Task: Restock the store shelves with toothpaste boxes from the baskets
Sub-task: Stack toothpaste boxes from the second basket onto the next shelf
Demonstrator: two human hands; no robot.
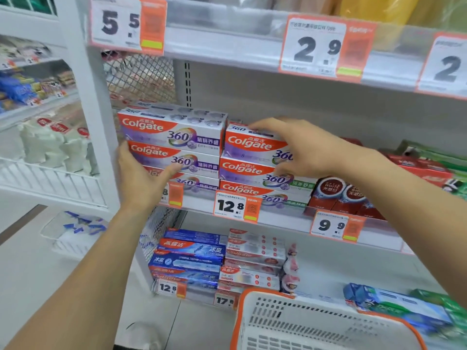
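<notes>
Premises: a shop aisle with white metal shelving (252,218) backed by a pale panel and a wire mesh divider (141,79) at the left end. The middle shelf carries two adjoining stacks of purple Colgate 360 toothpaste boxes, three high at the front; dark red boxes (338,198) stand just to their right. The left hand (144,178) lies flat against the left end of the left stack (174,147), fingers straight, thumb across the front of the middle box. The right hand (303,147) grips the top box of the right stack (252,145), fingers over its upper edge and thumb beneath its front. Orange-edged price tags line the shelf fronts, reading 12.8 (235,207) and 9.9 (333,227). The lower shelf holds blue boxes (189,256) and red-and-white boxes (252,251). A white basket with an orange rim (303,324) sits at lower right. A neighbouring white rack (50,173) at left holds pale packets.
</notes>
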